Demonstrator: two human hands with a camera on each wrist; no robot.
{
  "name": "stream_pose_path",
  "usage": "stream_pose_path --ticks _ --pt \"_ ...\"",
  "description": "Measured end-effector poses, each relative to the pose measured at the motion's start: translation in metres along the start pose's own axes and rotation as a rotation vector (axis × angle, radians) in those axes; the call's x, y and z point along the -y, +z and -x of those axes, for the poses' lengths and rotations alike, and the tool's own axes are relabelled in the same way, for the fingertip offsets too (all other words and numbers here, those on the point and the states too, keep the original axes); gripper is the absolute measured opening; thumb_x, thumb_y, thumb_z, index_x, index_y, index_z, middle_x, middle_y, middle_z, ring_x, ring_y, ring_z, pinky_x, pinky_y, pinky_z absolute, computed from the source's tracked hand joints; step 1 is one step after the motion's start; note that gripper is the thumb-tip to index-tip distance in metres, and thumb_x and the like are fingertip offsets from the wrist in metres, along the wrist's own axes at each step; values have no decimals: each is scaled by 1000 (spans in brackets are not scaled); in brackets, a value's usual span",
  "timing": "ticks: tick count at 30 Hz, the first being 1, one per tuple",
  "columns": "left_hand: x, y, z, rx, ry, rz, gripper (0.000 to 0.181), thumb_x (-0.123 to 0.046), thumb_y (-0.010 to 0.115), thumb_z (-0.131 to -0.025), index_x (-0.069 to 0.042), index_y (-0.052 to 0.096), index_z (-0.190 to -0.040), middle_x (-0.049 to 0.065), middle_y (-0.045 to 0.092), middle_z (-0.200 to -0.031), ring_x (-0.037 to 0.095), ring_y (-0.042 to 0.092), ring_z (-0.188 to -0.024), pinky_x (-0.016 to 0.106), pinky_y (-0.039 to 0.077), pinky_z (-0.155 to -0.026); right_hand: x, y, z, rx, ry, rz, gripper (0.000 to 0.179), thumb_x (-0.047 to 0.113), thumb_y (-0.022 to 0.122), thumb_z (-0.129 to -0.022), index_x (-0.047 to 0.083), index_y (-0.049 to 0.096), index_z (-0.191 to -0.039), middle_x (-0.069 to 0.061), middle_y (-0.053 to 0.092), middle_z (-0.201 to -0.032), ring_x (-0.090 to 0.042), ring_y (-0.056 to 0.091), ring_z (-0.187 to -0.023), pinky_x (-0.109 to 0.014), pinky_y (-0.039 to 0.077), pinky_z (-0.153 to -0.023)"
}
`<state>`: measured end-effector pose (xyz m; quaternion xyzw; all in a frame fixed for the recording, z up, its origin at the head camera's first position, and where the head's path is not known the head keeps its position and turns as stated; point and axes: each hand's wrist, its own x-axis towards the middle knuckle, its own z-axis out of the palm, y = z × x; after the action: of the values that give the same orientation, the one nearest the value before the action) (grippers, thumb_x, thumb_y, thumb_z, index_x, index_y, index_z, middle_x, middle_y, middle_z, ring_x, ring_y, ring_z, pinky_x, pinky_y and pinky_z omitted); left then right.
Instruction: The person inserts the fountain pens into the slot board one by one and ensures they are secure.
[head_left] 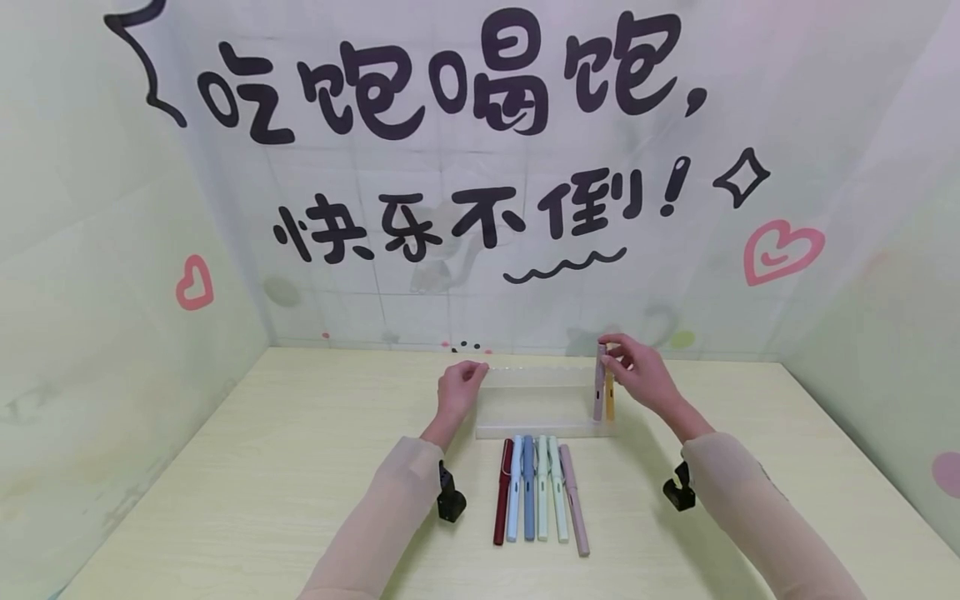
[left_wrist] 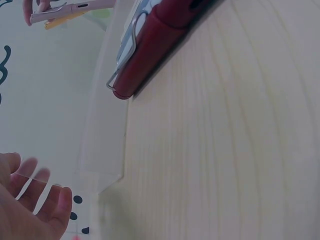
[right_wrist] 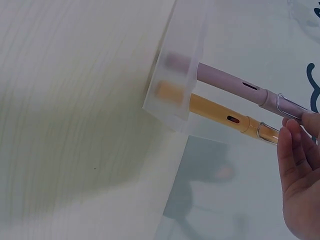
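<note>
A clear pen stand (head_left: pixel 536 432) with a frosted front lip stands upright toward the back of the table. My left hand (head_left: pixel 459 390) pinches its upper left corner, the fingers showing through the clear panel in the left wrist view. At the stand's right end, my right hand (head_left: pixel 637 371) holds a mauve pen (right_wrist: pixel 230 82) by its capped top. The pen is upright, its lower end behind the lip. Close beside it stands a yellow-orange pen (right_wrist: pixel 215 111), also in the stand, its clip end near my right fingertips.
In front of the stand several capped pens lie side by side: a dark red pen (head_left: pixel 503 496) at the left, blue and pale green ones, then another mauve pen (head_left: pixel 575 504) slanting at the right. Behind the table hangs a printed cloth wall (head_left: pixel 465 317).
</note>
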<state>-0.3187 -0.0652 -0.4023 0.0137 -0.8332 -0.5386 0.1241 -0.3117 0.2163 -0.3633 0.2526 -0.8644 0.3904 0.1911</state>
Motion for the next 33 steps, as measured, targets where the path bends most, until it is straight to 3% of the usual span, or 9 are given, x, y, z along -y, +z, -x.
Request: stream_pose_path --ticks 7,12,21,33 --pt "-1 0 1 -4 0 -3 23 -22 56 -87 -2 65 -94 10 64 -90 22 58 -84 34 46 -73 0 2 -3 -30 -62 142 25 1 60 -81 1 58 -106 -9 59 -79 -15 51 -57 -28 43 -48" --pt "-1 -1 2 -5 -1 -9 24 -23 55 -87 -2 65 -95 10 64 -91 23 58 -85 33 46 -74 -1 3 -4 -12 -48 205 27 2 61 -81 1 58 -108 -6 54 -75 -15 48 -56 -28 42 -49" --pt "1 0 2 -9 6 -14 25 -24 56 -87 -2 65 -95 10 64 -91 23 58 -85 34 46 -74 -1 5 -6 16 6 244 29 4 61 -81 1 57 -110 -6 53 -75 -18 48 -59 -30 42 -52" --pt "1 0 1 -10 -1 -8 24 -23 56 -87 -2 65 -94 10 64 -90 23 58 -85 34 46 -74 -4 6 -10 15 13 241 30 4 62 -80 -1 57 -110 -4 52 -70 -18 48 -60 -29 39 -49"
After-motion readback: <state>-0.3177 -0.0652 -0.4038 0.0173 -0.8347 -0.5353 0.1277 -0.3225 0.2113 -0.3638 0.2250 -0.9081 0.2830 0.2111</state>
